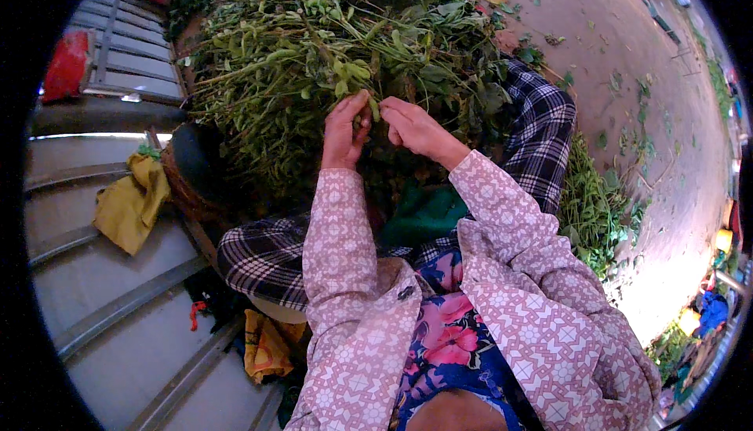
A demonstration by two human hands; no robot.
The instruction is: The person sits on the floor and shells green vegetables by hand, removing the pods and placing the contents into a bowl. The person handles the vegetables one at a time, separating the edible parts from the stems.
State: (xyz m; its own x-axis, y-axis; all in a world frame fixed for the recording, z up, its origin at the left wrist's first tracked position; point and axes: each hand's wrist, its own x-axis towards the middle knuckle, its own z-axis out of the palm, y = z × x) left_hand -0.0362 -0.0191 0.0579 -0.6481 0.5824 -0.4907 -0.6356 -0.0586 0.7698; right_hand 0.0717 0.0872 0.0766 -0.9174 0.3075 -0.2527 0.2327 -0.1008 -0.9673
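Note:
A large heap of cut green leguminous plants (276, 60), with pods, leaves and long stems, lies before me and over my lap. My left hand (347, 128) is at the near side of the heap, its fingers curled around a sprig of pods (350, 72) that sticks up beyond the fingertips. Close beside it, my right hand (415, 128) has thumb and forefinger pinched at a green pod (375, 107) between the two hands. The palms and the lower part of the sprig are hidden. Below the hands, a dark green cloth (425, 216) lies between my knees.
Ribbed metal sheeting (117, 278) stands at my left, with a yellow cloth (135, 198) and an orange printed sack (267, 345) near it. More plants (594, 207) lie by my right knee on bare ground (635, 78) strewn with leaves. A red object (66, 66) is far left.

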